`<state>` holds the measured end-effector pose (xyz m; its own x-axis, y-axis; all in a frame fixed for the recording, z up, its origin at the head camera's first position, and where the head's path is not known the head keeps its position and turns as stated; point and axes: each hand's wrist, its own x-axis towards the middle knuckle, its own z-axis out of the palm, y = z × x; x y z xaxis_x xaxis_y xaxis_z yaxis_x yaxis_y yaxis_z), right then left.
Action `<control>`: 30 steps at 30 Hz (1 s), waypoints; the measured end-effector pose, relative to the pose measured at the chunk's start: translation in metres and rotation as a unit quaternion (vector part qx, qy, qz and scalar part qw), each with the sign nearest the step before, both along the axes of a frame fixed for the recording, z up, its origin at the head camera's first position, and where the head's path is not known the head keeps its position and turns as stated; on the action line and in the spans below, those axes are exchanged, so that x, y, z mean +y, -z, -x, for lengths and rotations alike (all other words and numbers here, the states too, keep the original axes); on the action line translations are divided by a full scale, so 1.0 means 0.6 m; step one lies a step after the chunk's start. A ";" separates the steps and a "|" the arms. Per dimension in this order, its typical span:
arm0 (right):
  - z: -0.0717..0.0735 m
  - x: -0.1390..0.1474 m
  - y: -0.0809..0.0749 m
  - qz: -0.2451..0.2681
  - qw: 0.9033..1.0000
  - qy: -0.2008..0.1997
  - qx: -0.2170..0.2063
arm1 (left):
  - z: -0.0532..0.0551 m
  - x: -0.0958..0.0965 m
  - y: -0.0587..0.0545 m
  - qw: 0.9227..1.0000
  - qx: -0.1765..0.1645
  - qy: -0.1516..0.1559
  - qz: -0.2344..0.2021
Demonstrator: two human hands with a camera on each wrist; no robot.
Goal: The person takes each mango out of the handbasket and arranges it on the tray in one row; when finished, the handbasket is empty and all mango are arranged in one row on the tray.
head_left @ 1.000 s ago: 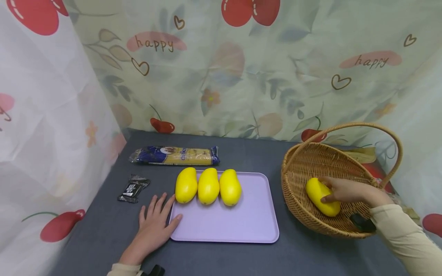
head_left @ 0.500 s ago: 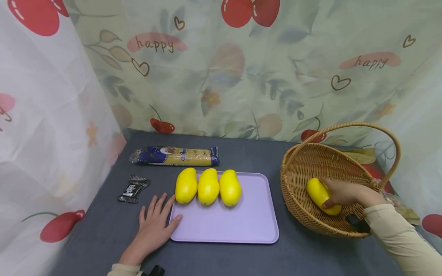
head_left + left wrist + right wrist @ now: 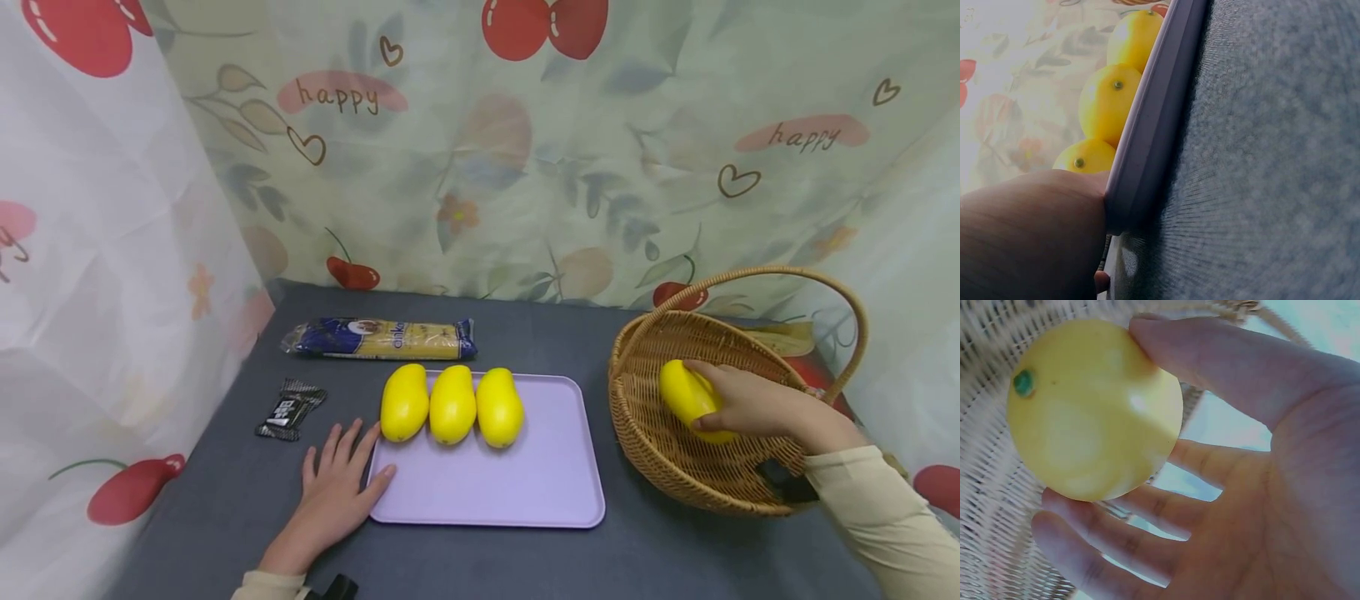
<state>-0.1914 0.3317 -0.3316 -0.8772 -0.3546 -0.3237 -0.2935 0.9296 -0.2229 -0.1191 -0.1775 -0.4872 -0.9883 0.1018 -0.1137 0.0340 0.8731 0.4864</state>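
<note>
My right hand grips a yellow mango within the wicker basket on the right. In the right wrist view the thumb lies on one side of the mango and the fingers on the other, with the woven wall behind. My left hand lies flat, fingers spread, at the left edge of the lilac tray, its thumb on the rim. Three more mangoes stand side by side along the tray's back left: a left one, a middle one and a right one.
A blue and yellow pasta packet lies behind the tray. To the left is a small black wrapped packet. The basket's tall handle arches over its opening. Patterned cloth hangs at the back and sides of the dark table.
My right hand has raised the mango slightly, toward the back of the basket. The left hand, the tray and its three mangoes have stayed in place.
</note>
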 end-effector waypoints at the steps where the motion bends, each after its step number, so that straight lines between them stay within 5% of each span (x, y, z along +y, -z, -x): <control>1: -0.002 -0.003 -0.006 0.001 1.000 0.000 0.007 | 0.000 0.000 0.000 1.000 0.001 0.000 0.001; 10: -0.031 -0.025 -0.040 0.011 0.999 0.001 0.053 | 0.002 -0.001 -0.005 1.000 -0.002 0.003 0.002; 21: -0.096 -0.062 -0.077 0.054 0.994 0.010 0.093 | 0.000 0.002 0.000 1.000 -0.004 -0.003 0.004; 30: -0.124 -0.097 -0.091 0.063 0.990 -0.007 0.126 | 0.000 -0.001 -0.003 1.000 -0.012 0.001 0.008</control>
